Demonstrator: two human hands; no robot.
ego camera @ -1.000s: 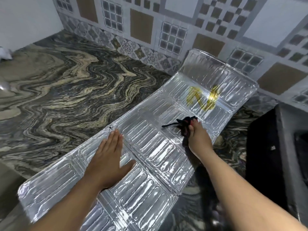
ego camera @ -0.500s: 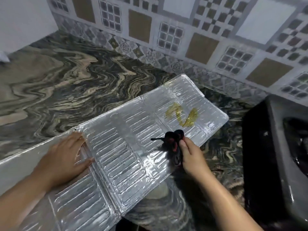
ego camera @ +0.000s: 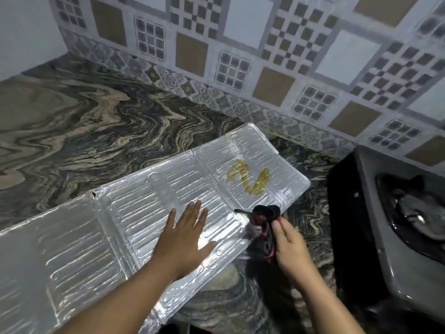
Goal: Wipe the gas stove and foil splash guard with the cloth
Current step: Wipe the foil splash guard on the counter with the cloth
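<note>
Left hand [ego camera: 186, 239] flat, fingers spread on foil splash guard [ego camera: 149, 208], right hand [ego camera: 290, 247] clutching cloth [ego camera: 265, 218] at its edge

Tiled wall [ego camera: 277, 51] across the top of frame, patchwork of brown, white, checkered and grid squares, plain pale wall [ego camera: 21, 32] at upper left, swirled dark grey and tan marble tabletop [ego camera: 84, 121] filling left and centre, glare off shiny surfaces

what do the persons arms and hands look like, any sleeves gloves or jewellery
Both forearms are bare as far as the frame shows: no sleeves are visible. The left hand and right hand wear no gloves, and no rings, bracelets or watch can be seen. Nails look short and unpainted.
</note>
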